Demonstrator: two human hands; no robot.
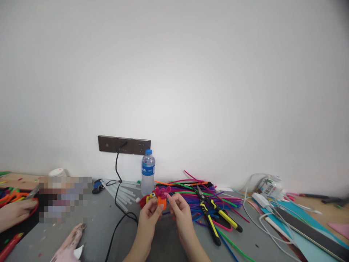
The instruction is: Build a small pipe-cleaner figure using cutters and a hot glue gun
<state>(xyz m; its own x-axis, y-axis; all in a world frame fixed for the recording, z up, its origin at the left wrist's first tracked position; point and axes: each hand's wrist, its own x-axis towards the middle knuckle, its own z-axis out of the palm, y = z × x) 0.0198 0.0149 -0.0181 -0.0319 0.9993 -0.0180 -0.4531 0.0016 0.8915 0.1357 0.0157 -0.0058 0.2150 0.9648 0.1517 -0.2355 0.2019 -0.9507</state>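
Note:
My left hand point(148, 217) is closed around the orange lower part of a small pipe-cleaner figure point(161, 202). Magenta loops point(163, 191) rise like petals from its top. On the right side of these loops, the thumb and fingers of my right hand point(180, 212) are pinched together at the edge of the piece. Behind my left hand lies a red and yellow fuzzy piece with a googly eye point(151, 197), partly covered. To the right, yellow and black pliers point(209, 220) rest with their handles spread on a pile of coloured pipe cleaners point(226, 201).
A water bottle point(148, 182) stands against the wall near a black power cord point(116, 196). Clear glue sticks point(120, 196) lie left of it. White cables point(275, 233) and coloured sheets point(308, 233) spread at right. Another person's hand point(19, 214) is at far left.

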